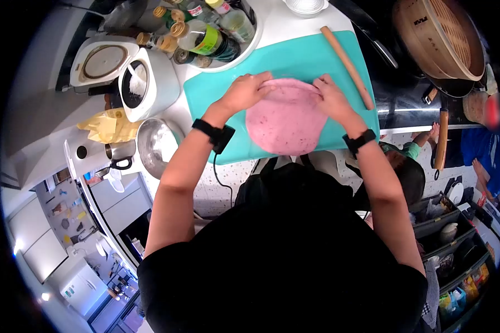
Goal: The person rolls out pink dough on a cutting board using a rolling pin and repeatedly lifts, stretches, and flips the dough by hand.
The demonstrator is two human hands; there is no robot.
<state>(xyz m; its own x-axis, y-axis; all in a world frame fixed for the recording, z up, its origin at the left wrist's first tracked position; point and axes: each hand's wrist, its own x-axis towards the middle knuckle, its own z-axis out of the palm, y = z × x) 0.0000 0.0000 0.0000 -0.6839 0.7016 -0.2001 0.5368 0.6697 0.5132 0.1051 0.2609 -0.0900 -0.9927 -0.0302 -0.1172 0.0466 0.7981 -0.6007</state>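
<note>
A flat, rounded sheet of pink dough with small darker flecks lies on a turquoise mat. My left hand grips its far edge on the left side, fingers closed. At the far right edge, my right hand pinches the dough too. Between the two hands that edge looks raised or folded over; exactly how, I cannot tell. A wooden rolling pin rests slantwise on the mat, to the right of my right hand.
Left of the mat stand a metal bowl with white powder and an open white container. Bottles crowd a round tray behind. On the right, a bamboo steamer sits by the dark stove. Another person is close on my right.
</note>
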